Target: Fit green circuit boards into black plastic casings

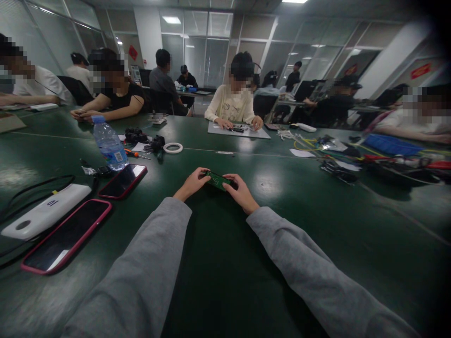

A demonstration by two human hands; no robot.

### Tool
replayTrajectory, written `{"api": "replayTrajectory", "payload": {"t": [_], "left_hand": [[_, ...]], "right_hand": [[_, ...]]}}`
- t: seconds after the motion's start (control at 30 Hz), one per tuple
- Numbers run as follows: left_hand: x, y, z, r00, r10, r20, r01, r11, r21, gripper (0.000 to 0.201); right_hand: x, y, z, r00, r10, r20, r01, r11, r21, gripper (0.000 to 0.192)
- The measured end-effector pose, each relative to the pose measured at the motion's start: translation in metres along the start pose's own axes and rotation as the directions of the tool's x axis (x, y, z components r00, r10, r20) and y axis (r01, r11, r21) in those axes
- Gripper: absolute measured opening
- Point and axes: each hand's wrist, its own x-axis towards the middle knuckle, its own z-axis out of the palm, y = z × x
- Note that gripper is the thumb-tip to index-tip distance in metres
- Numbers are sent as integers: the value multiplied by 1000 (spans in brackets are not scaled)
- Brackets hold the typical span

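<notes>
A small green circuit board (217,180) is held just above the dark green table (225,263), between my two hands. My left hand (194,182) grips its left end, thumb on the upper face and fingers behind. At the opposite end, my right hand (242,191) pinches the board the same way. The board's face is tilted toward me, with pale markings too small to read. Its underside and the fingertips behind it are hidden.
To the left lie two red-cased phones (66,237), a white power bank (45,211) with a black cable, and a water bottle (111,145). Beyond are a tape roll (173,148) and an orange screwdriver (136,154). Tangled cables (338,148) lie right. Across sits a co-worker (234,103).
</notes>
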Motion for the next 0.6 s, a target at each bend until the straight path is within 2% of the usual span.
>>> {"api": "replayTrajectory", "payload": {"t": [0.33, 0.47, 0.6], "left_hand": [[0, -5, 3, 998, -34, -56, 36, 999, 28, 41], [0, -6, 4, 993, 28, -114, -22, 998, 50, 34], [-4, -1, 3, 991, 76, -112, -63, 991, 121, 30]], "right_hand": [[-1, -2, 3, 999, -45, -15, 44, 997, -68, 35], [-2, -5, 3, 995, -92, -31, 87, 985, -148, 35], [-3, -7, 3, 990, -135, -26, 122, 950, -288, 36]]}}
